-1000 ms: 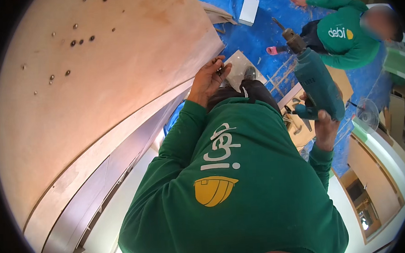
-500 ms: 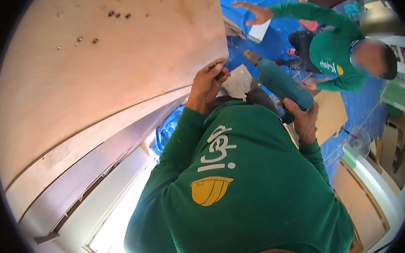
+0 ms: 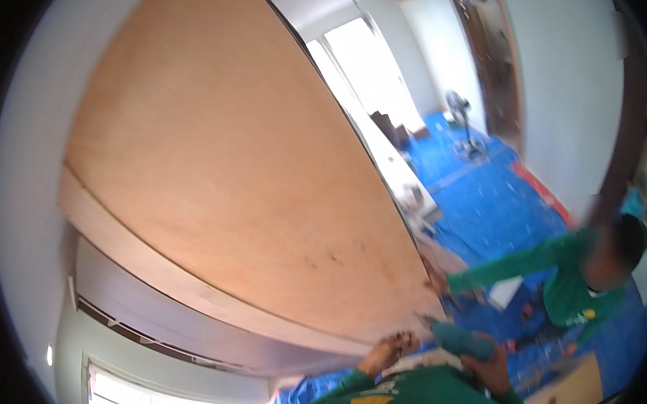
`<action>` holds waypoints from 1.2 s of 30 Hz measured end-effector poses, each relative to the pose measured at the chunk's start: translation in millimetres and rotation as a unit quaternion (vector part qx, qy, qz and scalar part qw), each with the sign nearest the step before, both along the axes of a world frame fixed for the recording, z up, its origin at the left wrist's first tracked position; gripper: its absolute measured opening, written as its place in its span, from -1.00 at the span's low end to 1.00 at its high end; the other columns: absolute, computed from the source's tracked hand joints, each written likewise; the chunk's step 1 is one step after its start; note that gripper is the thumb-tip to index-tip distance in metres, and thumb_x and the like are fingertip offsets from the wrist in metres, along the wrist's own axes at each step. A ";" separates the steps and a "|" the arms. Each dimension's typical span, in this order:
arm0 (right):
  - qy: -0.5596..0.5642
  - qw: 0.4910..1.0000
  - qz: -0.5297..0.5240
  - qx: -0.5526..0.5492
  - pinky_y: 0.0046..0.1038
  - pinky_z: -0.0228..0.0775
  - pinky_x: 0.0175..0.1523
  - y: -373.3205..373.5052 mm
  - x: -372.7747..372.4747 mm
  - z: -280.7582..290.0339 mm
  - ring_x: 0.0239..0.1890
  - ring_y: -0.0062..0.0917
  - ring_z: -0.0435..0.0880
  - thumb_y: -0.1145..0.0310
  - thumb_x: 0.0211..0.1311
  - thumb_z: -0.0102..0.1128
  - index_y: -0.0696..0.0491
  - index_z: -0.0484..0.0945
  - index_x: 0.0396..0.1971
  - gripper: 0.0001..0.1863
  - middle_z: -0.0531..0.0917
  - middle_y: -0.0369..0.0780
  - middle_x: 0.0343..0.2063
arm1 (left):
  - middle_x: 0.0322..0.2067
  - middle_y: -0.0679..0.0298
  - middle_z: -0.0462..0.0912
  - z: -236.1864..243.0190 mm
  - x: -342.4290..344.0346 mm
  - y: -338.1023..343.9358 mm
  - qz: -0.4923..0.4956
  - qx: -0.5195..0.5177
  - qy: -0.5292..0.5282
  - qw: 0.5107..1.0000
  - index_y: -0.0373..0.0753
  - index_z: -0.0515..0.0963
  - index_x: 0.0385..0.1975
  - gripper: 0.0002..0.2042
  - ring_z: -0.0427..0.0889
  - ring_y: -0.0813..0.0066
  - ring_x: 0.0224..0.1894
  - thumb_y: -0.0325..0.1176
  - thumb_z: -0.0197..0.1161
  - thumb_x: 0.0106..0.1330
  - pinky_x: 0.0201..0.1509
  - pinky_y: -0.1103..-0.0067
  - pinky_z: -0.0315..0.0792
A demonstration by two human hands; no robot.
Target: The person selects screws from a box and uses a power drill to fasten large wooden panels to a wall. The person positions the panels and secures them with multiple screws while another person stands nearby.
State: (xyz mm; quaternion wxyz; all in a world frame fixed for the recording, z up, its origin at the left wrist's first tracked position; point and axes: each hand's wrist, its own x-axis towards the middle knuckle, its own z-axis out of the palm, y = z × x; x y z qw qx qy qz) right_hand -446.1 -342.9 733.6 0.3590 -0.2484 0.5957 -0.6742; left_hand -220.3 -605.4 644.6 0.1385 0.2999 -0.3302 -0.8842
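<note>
My right hand [image 3: 491, 369] is wrapped around a teal power drill [image 3: 462, 341] with a slim bit at its front. The drill points up and left, its tip close to the lower right corner of a large plywood panel [image 3: 240, 155]; whether it touches is too blurred to tell. Beside the panel's lower edge is my left hand [image 3: 390, 351], its fingers curled in. Small dark bits show at those fingertips, too small to name. A few dark marks or small pieces blur on the panel's surface above the hands.
At right, a co-worker in a green sleeve [image 3: 517, 265] reaches a hand [image 3: 436, 280] to the panel's right edge. Blue sheeting [image 3: 470, 216] covers the floor, with a standing fan [image 3: 462, 118] farther off. A bright window [image 3: 166, 400] lies at lower left.
My view has swung up, bringing more panel and room into sight. The drill's tip has come nearer the panel's corner. The co-worker's raised hand has moved onto the panel's edge.
</note>
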 end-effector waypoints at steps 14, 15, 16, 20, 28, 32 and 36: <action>0.068 0.992 0.096 0.043 -0.39 0.64 0.11 -18.5 -37.6 -26.1 -0.02 -0.51 0.76 0.40 0.25 0.56 0.14 0.63 0.20 -0.48 0.81 -0.20 -0.03 | 0.04 0.14 0.68 -20.8 29.9 -1.5 -0.028 0.119 0.043 0.992 -0.34 0.53 0.06 -0.83 0.68 0.29 0.16 -0.42 0.19 0.61 0.38 0.41 0.59; 0.074 0.991 0.095 0.054 -0.40 0.64 0.10 -17.3 -37.9 -31.0 -0.03 -0.53 0.76 0.43 0.26 0.55 0.14 0.63 0.20 -0.48 0.81 -0.21 -0.03 | 0.04 0.14 0.68 -21.5 32.6 1.0 -0.024 0.124 0.042 0.991 -0.34 0.53 0.07 -0.83 0.68 0.29 0.16 -0.43 0.19 0.61 0.38 0.40 0.59; 0.066 0.991 0.107 0.055 -0.41 0.64 0.09 -16.0 -40.5 -28.1 -0.04 -0.53 0.76 0.45 0.26 0.54 0.14 0.62 0.21 -0.48 0.80 -0.22 -0.03 | 0.05 0.14 0.68 -23.0 33.5 2.8 -0.024 0.130 0.042 0.990 -0.34 0.53 0.07 -0.83 0.68 0.29 0.16 -0.43 0.20 0.60 0.38 0.40 0.59; -0.021 0.992 0.124 0.003 -0.39 0.65 0.08 -6.0 -41.5 -23.9 -0.04 -0.51 0.77 0.47 0.31 0.49 0.12 0.58 0.26 -0.47 0.79 -0.22 -0.01 | 0.06 0.15 0.67 -33.9 32.2 6.7 -0.027 0.154 0.047 0.987 -0.33 0.53 0.07 -0.82 0.67 0.29 0.17 -0.44 0.21 0.59 0.38 0.39 0.58; 0.073 0.996 0.057 0.008 -0.31 0.65 0.13 -3.1 -22.4 -2.9 -0.02 -0.54 0.78 0.27 0.10 0.65 0.13 0.65 0.19 -0.37 0.84 -0.16 -0.08 | 0.07 0.18 0.58 5.3 40.2 39.8 0.055 0.153 0.023 0.986 -0.29 0.49 0.13 -0.71 0.62 0.24 0.17 -0.61 0.26 0.45 0.41 0.23 0.57; 0.072 0.996 0.033 0.045 -0.32 0.62 0.20 15.8 -7.1 -6.9 0.01 -0.55 0.77 0.33 0.15 0.61 0.17 0.59 0.28 -0.32 0.83 -0.17 -0.03 | 0.08 0.09 0.56 -5.3 28.2 40.2 0.073 0.093 0.093 0.989 -0.34 0.48 0.11 -0.75 0.61 0.07 0.28 -0.61 0.23 0.48 0.34 0.18 0.67; 0.035 0.997 0.008 0.070 -0.37 0.53 0.31 46.0 -10.7 -9.2 0.11 -0.51 0.72 0.40 0.20 0.56 0.20 0.52 0.36 -0.29 0.77 -0.16 0.08 | 0.06 -0.01 0.70 -19.4 -14.7 38.3 0.128 0.097 0.066 0.985 -0.44 0.52 0.11 -0.79 0.73 0.11 0.19 -0.49 0.19 0.59 0.37 0.29 0.65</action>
